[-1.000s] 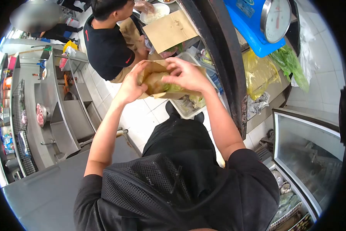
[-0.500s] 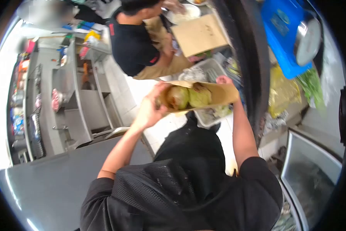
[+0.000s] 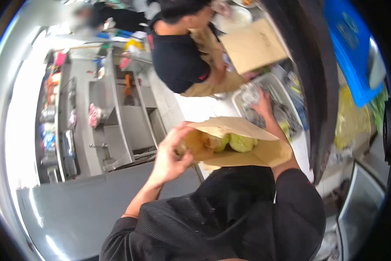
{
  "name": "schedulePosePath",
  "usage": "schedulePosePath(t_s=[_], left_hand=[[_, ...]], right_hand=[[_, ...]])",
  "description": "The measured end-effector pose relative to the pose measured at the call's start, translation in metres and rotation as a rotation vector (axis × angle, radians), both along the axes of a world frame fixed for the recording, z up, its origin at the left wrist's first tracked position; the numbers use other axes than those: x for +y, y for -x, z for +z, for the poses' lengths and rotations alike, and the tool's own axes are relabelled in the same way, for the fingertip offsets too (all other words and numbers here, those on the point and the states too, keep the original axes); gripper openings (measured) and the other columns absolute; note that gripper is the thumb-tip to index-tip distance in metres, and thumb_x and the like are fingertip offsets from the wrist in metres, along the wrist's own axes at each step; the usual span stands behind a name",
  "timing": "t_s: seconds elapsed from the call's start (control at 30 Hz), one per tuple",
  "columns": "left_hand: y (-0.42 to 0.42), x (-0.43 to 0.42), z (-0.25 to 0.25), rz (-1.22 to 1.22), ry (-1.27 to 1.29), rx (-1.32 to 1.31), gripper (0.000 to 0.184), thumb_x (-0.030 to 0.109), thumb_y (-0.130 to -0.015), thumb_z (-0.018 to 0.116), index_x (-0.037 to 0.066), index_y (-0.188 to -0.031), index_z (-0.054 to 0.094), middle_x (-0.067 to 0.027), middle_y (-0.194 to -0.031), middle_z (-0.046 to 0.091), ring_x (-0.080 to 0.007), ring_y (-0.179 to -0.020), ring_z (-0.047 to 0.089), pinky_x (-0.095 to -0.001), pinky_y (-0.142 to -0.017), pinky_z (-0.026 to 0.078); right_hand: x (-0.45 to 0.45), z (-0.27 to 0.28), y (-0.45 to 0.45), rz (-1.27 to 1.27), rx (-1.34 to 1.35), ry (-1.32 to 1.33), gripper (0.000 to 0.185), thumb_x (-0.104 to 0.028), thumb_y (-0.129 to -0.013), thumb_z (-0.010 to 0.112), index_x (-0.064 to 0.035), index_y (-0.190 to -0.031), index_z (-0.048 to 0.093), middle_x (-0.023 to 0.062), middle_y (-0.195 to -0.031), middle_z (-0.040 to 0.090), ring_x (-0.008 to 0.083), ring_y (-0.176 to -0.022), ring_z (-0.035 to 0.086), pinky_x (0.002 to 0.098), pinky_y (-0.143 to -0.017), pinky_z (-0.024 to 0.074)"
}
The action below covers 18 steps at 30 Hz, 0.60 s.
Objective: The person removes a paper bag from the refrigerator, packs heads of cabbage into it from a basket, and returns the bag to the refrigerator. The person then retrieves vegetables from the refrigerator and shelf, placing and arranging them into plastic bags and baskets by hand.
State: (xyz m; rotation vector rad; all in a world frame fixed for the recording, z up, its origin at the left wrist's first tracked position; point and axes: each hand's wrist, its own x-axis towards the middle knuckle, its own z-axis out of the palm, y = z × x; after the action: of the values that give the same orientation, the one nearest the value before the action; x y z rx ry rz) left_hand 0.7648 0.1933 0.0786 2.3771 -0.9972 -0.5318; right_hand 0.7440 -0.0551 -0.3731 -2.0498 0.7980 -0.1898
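Observation:
My left hand is closed on the left edge of a brown paper bag, its mouth facing up toward me. Inside lie pale green round heads that look like cabbages, one with a brownish patch. Beyond the bag, my right hand reaches into a whitish plastic basket, fingers apart over a crumpled, clear plastic-wrapped bundle. Contact with the bundle looks likely, but a firm grip does not show. The bag covers part of my right forearm.
A co-worker in a dark shirt sits ahead, with hands near a white bowl. A cardboard piece lies beside them. At right are a dark post, a blue scale and a yellow bag. Metal shelving stands left.
My right hand has let go of the bag's right end and moved forward into the basket. The bag, still in my left hand, sits lower in view and nearer my body.

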Motion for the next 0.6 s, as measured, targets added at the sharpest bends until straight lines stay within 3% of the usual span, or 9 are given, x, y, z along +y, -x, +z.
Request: schedulePosePath(t_s=[0.03, 0.07, 0.13, 0.17, 0.2, 0.27, 0.3, 0.47, 0.6], left_hand=[[-0.001, 0.000, 0.004, -0.010, -0.029, -0.030, 0.057, -0.006, -0.070, 0.058, 0.003, -0.127, 0.057, -0.0164, -0.134, 0.056, -0.0295, -0.131, 0.050, -0.0367, -0.110, 0.037], [-0.002, 0.000, 0.007, -0.019, -0.019, -0.015, 0.056, -0.006, -0.071, 0.058, 0.003, -0.127, 0.057, -0.0166, -0.135, 0.055, -0.0297, -0.130, 0.050, -0.0374, -0.109, 0.037], [-0.003, 0.003, 0.004, 0.030, 0.022, 0.021, 0.055, -0.006, -0.072, 0.056, 0.002, -0.126, 0.057, -0.0168, -0.136, 0.055, -0.0287, -0.130, 0.051, -0.0374, -0.109, 0.038], [-0.004, -0.001, 0.006, 0.004, 0.032, 0.030, 0.054, -0.006, -0.073, 0.056, 0.002, -0.126, 0.056, -0.0177, -0.136, 0.055, -0.0293, -0.130, 0.051, -0.0375, -0.109, 0.038], [-0.005, -0.005, 0.007, -0.011, 0.041, 0.023, 0.054, -0.006, -0.073, 0.056, 0.002, -0.126, 0.056, -0.0186, -0.135, 0.055, -0.0300, -0.130, 0.051, -0.0376, -0.110, 0.037], [-0.009, -0.007, 0.006, -0.040, 0.040, 0.004, 0.054, -0.006, -0.073, 0.056, 0.001, -0.127, 0.056, -0.0193, -0.135, 0.055, -0.0310, -0.130, 0.051, -0.0379, -0.110, 0.037], [-0.011, -0.009, 0.004, -0.065, 0.037, -0.023, 0.055, -0.006, -0.073, 0.057, 0.001, -0.127, 0.056, -0.0199, -0.135, 0.055, -0.0320, -0.130, 0.051, -0.0383, -0.110, 0.037], [-0.021, -0.026, -0.007, -0.101, -0.003, -0.065, 0.054, -0.007, -0.072, 0.056, 0.000, -0.125, 0.057, -0.0198, -0.133, 0.056, -0.0364, -0.126, 0.055, -0.0401, -0.107, 0.041], [-0.024, -0.037, -0.030, -0.109, -0.021, 0.003, 0.055, -0.007, -0.073, 0.057, 0.002, -0.127, 0.057, -0.0178, -0.139, 0.053, -0.0320, -0.130, 0.052, -0.0375, -0.109, 0.038]], right_hand=[[-0.005, -0.017, -0.003, -0.027, 0.005, -0.062, 0.098, -0.023, -0.068, 0.086, -0.0230, -0.151, 0.033, 0.0298, -0.148, 0.036, 0.0455, -0.137, 0.037, 0.0527, -0.109, 0.0369], [-0.012, 0.008, 0.006, -0.033, 0.060, -0.143, 0.095, -0.022, -0.069, 0.085, -0.0218, -0.150, 0.034, 0.0307, -0.150, 0.033, 0.0450, -0.138, 0.036, 0.0529, -0.111, 0.0362], [-0.022, 0.006, 0.012, -0.137, 0.029, -0.231, 0.087, -0.020, -0.072, 0.085, -0.0182, -0.147, 0.040, 0.0307, -0.153, 0.031, 0.0464, -0.139, 0.035, 0.0490, -0.112, 0.0364], [-0.027, 0.018, 0.017, -0.197, 0.038, -0.227, 0.081, -0.022, -0.072, 0.084, -0.0124, -0.143, 0.047, 0.0299, -0.145, 0.044, 0.0446, -0.132, 0.045, 0.0461, -0.108, 0.0410], [-0.037, 0.013, 0.027, -0.212, 0.055, -0.221, 0.081, -0.022, -0.072, 0.084, -0.0124, -0.143, 0.047, 0.0299, -0.145, 0.044, 0.0446, -0.132, 0.045, 0.0461, -0.108, 0.0410], [-0.051, 0.003, 0.037, -0.213, -0.013, -0.317, 0.075, -0.027, -0.075, 0.083, -0.0053, -0.139, 0.051, 0.0276, -0.130, 0.059, 0.0406, -0.123, 0.055, 0.0446, -0.102, 0.0456], [-0.052, -0.002, 0.042, -0.265, -0.015, -0.206, 0.064, -0.032, -0.081, 0.077, -0.0001, -0.132, 0.057, 0.0250, -0.118, 0.066, 0.0381, -0.114, 0.062, 0.0432, -0.097, 0.0488], [-0.070, 0.020, 0.066, -0.435, 0.078, -0.232, 0.049, -0.033, -0.088, 0.070, 0.0022, -0.122, 0.063, 0.0265, -0.115, 0.066, 0.0401, -0.111, 0.063, 0.0424, -0.095, 0.0490], [-0.075, 0.054, 0.101, -0.486, 0.051, -0.235, 0.041, -0.029, -0.088, 0.069, 0.0038, -0.113, 0.066, 0.0272, -0.108, 0.068, 0.0428, -0.106, 0.064, 0.0432, -0.094, 0.0489]])
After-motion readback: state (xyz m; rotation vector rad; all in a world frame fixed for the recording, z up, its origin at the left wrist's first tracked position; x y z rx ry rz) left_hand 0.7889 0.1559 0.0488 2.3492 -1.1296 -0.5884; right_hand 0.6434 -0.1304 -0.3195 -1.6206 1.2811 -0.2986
